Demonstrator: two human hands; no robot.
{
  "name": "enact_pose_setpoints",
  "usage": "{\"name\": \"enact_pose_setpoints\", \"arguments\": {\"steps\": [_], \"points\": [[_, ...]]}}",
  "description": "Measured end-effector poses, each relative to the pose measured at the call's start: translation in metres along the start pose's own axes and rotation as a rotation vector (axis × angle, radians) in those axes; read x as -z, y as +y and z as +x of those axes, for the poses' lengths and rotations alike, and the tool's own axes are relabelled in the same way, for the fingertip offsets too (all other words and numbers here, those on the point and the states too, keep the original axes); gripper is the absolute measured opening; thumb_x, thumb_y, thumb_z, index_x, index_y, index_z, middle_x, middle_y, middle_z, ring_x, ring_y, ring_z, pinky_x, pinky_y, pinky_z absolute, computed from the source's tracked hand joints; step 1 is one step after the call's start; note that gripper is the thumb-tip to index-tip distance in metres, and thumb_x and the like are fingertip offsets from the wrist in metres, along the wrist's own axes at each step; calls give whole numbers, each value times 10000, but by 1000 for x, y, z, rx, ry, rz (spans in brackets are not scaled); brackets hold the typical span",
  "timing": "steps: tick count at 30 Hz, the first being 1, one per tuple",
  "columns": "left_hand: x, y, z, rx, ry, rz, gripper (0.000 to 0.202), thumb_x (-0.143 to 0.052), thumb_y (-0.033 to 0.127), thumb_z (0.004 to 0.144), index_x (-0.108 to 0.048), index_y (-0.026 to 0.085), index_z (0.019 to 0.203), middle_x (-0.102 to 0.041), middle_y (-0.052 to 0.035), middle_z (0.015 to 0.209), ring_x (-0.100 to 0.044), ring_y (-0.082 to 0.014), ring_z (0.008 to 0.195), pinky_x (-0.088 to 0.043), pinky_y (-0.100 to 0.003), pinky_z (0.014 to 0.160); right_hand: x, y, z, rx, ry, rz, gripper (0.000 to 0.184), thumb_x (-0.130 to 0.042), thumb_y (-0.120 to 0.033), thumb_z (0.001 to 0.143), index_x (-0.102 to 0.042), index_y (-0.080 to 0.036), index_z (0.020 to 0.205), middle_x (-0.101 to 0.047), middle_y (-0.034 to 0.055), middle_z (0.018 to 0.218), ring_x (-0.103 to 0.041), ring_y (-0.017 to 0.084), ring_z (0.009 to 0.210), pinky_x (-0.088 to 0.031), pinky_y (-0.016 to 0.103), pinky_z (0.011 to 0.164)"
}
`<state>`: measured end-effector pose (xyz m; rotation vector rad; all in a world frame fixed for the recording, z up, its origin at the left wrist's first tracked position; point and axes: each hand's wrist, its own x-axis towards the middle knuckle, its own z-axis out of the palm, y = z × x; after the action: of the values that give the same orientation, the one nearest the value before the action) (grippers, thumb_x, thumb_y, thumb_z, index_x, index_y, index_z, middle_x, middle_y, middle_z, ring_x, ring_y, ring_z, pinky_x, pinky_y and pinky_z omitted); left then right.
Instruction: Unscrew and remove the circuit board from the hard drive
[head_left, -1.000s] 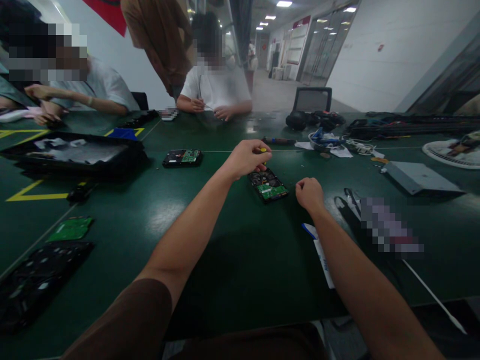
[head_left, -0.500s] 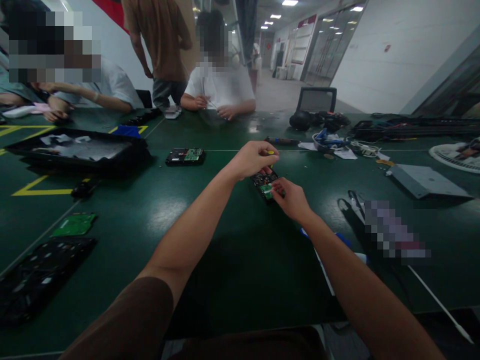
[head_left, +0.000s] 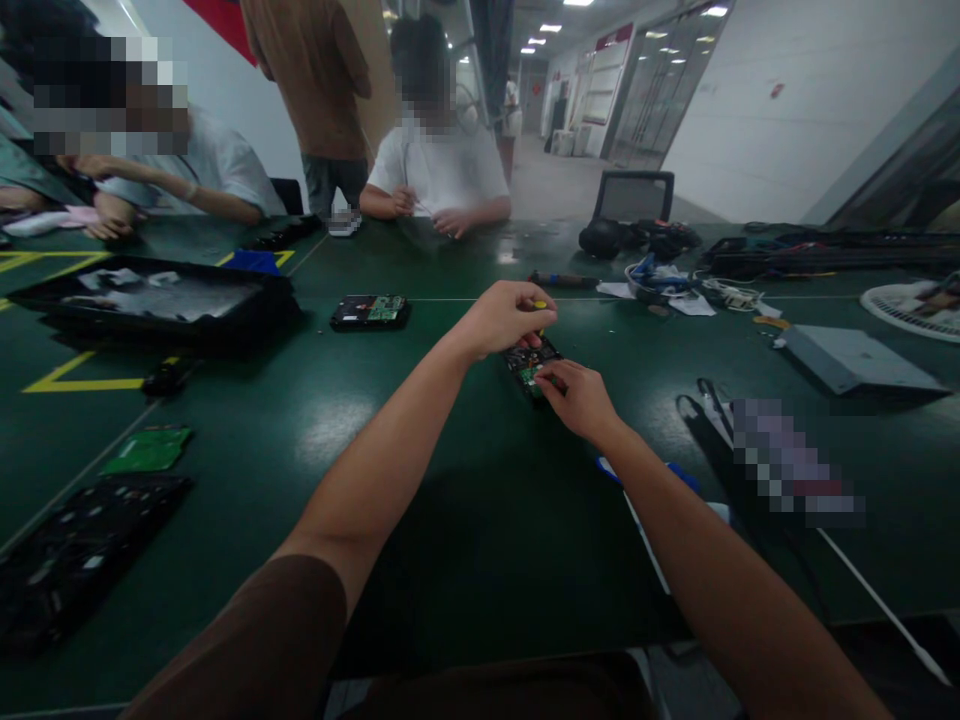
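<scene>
My left hand (head_left: 506, 318) is closed around a small yellow-handled screwdriver (head_left: 540, 304), its tip pointing down at a black hard drive (head_left: 523, 362) on the table. The drive carries a green circuit board (head_left: 529, 375) at its near end. My right hand (head_left: 581, 398) is pinched over that board; whatever lies between its fingertips is hidden. Left of my hands a second hard drive (head_left: 369, 312) with a green board lies flat. At the near left are a loose green circuit board (head_left: 148, 450) and a large black drive-like part (head_left: 86, 550).
A black tray (head_left: 172, 300) with scraps stands at the left. Farther right are a dark-handled tool (head_left: 566, 281), tangled wires (head_left: 660, 280), a grey metal box (head_left: 859, 360) and a white round grille (head_left: 911, 310). A person in a white shirt (head_left: 442, 180) sits opposite.
My right fingertips have shifted slightly left and inward over the drive's green board. My left hand stays almost still with the screwdriver.
</scene>
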<state>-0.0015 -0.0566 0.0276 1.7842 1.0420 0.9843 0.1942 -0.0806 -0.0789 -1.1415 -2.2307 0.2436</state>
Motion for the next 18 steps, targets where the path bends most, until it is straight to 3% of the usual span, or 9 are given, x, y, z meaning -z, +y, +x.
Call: {"name": "enact_pose_setpoints", "arguments": {"steps": [9,18], "points": [[0,1,-1,-2,-1,5,80,-710,188,915,-711,136,976,-710,-74,833,-678,-96,600,-494,-218,548,3,5,-6,-12,11,-24,106,-623,-273,947,-721,-238,970,-700,67,1019,-633,214,874,-473,340,769],[0,2,-1,2,-11,-2,110,-745,182,893,-715,131,986,-713,-69,832,-678,-95,597,-494,-214,550,-6,2,-6,40,35,-29,111,-624,-283,947,-716,-227,971,-660,91,1062,-615,255,1014,-497,412,909]]}}
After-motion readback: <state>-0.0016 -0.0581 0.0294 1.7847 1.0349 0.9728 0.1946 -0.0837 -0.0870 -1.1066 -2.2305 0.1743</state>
